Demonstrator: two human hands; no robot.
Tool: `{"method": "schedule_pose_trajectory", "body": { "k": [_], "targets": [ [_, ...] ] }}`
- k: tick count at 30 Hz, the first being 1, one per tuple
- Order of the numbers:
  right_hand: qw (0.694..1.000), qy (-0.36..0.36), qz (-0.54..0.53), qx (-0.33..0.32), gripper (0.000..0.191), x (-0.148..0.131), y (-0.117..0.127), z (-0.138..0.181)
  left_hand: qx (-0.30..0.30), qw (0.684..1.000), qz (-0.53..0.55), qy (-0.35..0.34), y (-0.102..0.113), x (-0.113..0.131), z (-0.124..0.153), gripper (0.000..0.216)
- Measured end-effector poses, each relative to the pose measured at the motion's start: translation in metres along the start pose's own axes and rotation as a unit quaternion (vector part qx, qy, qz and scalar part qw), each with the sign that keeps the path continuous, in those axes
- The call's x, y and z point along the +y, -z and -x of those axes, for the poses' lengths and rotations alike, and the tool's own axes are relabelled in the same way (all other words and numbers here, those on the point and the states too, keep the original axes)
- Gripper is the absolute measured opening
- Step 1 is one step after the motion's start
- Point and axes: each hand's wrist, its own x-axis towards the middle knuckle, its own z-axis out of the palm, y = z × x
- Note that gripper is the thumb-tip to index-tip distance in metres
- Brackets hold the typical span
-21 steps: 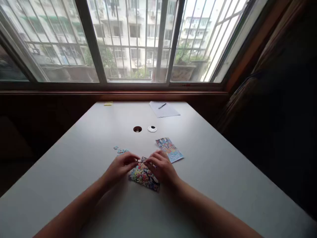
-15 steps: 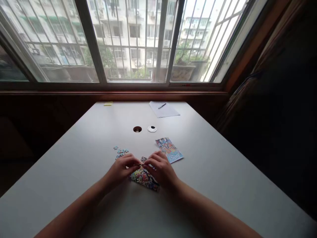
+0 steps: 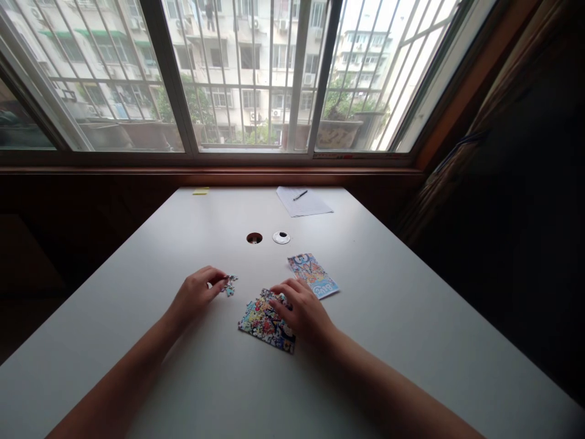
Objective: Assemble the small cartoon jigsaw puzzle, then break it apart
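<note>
Head view: I'm holding my left grip (image 3: 196,295) at the pieces (image 3: 230,288), pinch unclear, puzzle (image 3: 264,320) lying rightward, partly under my spread right grip (image 3: 305,308)

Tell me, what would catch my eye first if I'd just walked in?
Probably the colourful, ragged-edged puzzle on the white table, partly covered by the right hand. Beyond it to the left, the left hand is at a small cluster of loose pieces. Past the table's far edge, a bright barred window dominates the background.
</note>
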Motion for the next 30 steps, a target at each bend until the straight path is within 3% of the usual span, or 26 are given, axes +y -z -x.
{"method": "schedule_pose_trajectory", "body": {
  "k": [6,11,15,20,24,30],
  "targets": [
    [0.995,-0.027,0.045,-0.081,0.056,-0.004,0.005,0.004,0.026,0.994,-0.104,-0.010,-0.003,-0.020,-0.002,0.023],
    [0.980,-0.095,0.070,-0.162,0.092,-0.011,0.017,0.009,0.077,0.983,-0.160,-0.052,-0.008,-0.014,0.001,0.022],
    [0.968,-0.145,0.074,-0.192,0.096,-0.010,0.020,0.008,0.048,0.984,-0.145,-0.095,-0.010,0.010,0.005,0.017],
    [0.964,-0.168,0.051,-0.200,0.100,-0.010,0.021,0.001,-0.056,0.980,-0.118,-0.149,-0.019,0.034,0.011,0.018],
    [0.965,-0.177,0.018,-0.192,0.103,-0.013,0.023,0.000,-0.117,0.976,-0.101,-0.151,-0.028,0.039,0.015,0.036],
    [0.973,-0.167,-0.084,-0.137,0.097,-0.002,0.019,0.002,-0.127,0.978,-0.097,-0.134,-0.034,0.037,0.015,0.042]
  ]
}}
